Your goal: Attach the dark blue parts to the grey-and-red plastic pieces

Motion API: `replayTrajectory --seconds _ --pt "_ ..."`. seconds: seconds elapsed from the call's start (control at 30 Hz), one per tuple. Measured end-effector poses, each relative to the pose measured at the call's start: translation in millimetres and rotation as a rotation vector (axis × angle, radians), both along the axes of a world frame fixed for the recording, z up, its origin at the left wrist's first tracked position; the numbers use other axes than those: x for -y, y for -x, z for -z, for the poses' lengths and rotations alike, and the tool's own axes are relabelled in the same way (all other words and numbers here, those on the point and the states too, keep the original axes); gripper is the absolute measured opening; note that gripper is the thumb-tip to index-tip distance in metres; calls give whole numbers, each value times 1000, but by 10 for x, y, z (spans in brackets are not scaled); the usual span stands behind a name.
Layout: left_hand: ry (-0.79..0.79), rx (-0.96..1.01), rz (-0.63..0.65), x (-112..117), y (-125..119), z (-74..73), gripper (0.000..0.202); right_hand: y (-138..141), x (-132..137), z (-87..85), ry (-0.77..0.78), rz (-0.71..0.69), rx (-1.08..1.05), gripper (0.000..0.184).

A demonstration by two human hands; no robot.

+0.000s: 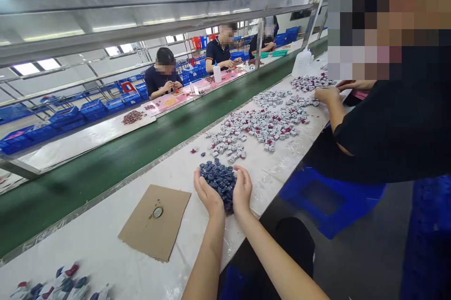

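A heap of small dark blue pieces [218, 178] lies on the white tabletop, cupped from both sides. My left hand [210, 195] curves along its left edge with the fingers stretched forward. On the opposite side, my right hand [242, 190] rests against the heap, fingers extended and slightly bent. The palms face each other with the pieces between them; the lower edges of the hands appear to touch the table. Just beyond the heap, many small white-grey and dark red pieces [260, 126] are spread out. What the blue pieces are exactly is too small to tell.
A cardboard square [169, 215] with a small round metal cap [157, 212] lies to the left. Mixed pieces [66, 283] sit at the lower left. A co-worker's arm [333, 107] reaches in from the right, above a blue stool [331, 201]. A green belt [141, 149] runs behind.
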State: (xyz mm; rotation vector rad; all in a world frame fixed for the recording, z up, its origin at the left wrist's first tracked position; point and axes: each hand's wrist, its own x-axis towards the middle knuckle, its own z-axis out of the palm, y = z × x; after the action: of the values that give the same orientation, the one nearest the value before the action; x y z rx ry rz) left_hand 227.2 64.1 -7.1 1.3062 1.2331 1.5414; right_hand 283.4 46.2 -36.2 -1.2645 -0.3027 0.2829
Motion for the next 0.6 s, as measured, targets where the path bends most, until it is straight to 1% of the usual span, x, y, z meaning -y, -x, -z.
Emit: replayTrajectory --seconds 0.1,0.17,0.33,0.4,0.43,0.5,0.57,0.6 --pt "-43 -12 -15 57 63 -32 40 -38 20 36 -15 119 -12 37" --pt "-54 -14 -18 92 106 -26 39 -57 35 54 -24 160 -25 37" --pt "-66 -9 -39 139 285 81 37 -58 59 74 -57 187 -41 37" --pt "-94 -14 -49 151 370 69 36 -38 75 45 -75 180 -39 36" --pt "-123 -18 -47 164 393 27 36 -26 97 17 -86 179 -35 35" --pt "-219 -30 -12 230 353 -139 36 -12 193 -61 -113 197 -19 34" --pt "-351 -28 93 401 148 -382 37 -40 387 -151 -143 262 3 31" --pt "-417 -21 188 547 -17 -506 37 -82 524 -188 -156 328 9 30"
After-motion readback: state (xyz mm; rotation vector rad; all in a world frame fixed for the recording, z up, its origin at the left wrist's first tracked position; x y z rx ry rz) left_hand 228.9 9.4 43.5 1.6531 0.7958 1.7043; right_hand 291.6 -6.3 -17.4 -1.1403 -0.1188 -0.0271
